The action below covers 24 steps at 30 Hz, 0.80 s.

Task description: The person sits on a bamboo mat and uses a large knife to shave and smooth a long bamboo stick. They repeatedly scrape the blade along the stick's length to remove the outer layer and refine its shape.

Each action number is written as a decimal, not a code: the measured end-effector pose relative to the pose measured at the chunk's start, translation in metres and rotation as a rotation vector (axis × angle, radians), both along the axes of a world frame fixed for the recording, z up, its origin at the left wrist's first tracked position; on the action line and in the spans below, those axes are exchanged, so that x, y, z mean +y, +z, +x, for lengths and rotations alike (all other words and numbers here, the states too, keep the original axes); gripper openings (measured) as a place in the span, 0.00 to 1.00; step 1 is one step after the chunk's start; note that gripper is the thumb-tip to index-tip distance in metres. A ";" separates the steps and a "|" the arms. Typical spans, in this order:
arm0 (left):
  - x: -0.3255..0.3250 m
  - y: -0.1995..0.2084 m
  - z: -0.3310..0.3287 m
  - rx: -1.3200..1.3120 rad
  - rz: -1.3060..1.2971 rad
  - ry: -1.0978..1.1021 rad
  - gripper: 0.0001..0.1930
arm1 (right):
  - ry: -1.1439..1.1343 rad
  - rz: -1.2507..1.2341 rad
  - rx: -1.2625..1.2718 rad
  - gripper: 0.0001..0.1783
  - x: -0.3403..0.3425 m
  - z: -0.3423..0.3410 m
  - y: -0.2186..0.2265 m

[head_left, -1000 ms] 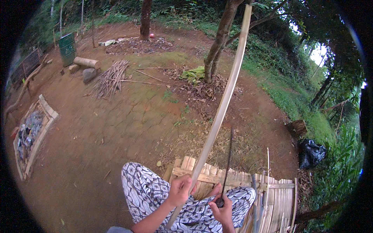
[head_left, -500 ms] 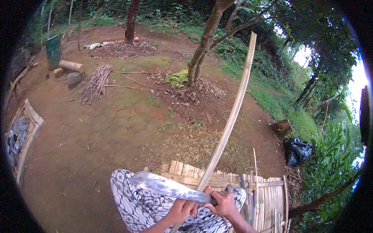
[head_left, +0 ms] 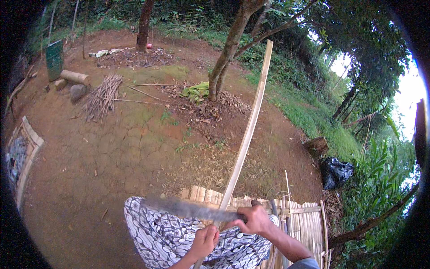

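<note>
A long pale bamboo strip (head_left: 245, 139) slants up and away from my lap. My left hand (head_left: 205, 242) is closed round its lower part. Just above and to the right, my right hand (head_left: 254, 219) grips the handle of a machete, whose wide blade (head_left: 179, 208) points left and is smeared by motion. The blade crosses the strip just above my left fist; whether its edge bites into the strip cannot be made out. Patterned black-and-white cloth (head_left: 156, 233) covers my lap under both hands.
I am at a slatted bamboo platform (head_left: 307, 228), with thin sticks lying on it. Beyond are a tree (head_left: 228, 54) with dry leaves round its base, a stick pile (head_left: 103, 96), a stump (head_left: 316, 146) and a black plastic bag (head_left: 336, 172). A wood-framed bed (head_left: 31, 130) lies left.
My right hand and the machete have shifted; the blade now blurs with motion. My left hand has moved slightly lower on the strip, apart from the right. The whole view has shifted a little.
</note>
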<state>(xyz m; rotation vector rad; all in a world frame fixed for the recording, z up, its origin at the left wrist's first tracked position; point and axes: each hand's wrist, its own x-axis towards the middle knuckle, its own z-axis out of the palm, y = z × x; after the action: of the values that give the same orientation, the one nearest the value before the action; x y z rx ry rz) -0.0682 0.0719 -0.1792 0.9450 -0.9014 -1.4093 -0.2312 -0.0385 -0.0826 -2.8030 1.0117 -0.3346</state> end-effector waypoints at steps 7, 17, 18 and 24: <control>0.001 0.007 0.004 -0.100 0.017 0.106 0.18 | -0.046 -0.221 0.010 0.33 -0.057 -0.045 0.000; -0.004 -0.055 -0.004 -0.552 -0.508 0.383 0.20 | 0.151 -0.234 0.189 0.26 0.004 0.007 0.006; 0.001 -0.085 -0.005 -0.472 -0.402 0.274 0.20 | 0.167 -0.288 0.250 0.25 -0.003 0.014 0.017; 0.016 0.004 0.013 0.058 0.050 0.138 0.22 | -0.040 -0.366 -0.192 0.26 -0.051 -0.003 0.030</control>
<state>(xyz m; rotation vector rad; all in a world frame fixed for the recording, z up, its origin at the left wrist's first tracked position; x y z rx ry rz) -0.0555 0.0883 -0.1756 0.9798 -0.7469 -1.3395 -0.2345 -0.0898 -0.0525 -2.9864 1.0557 -0.8561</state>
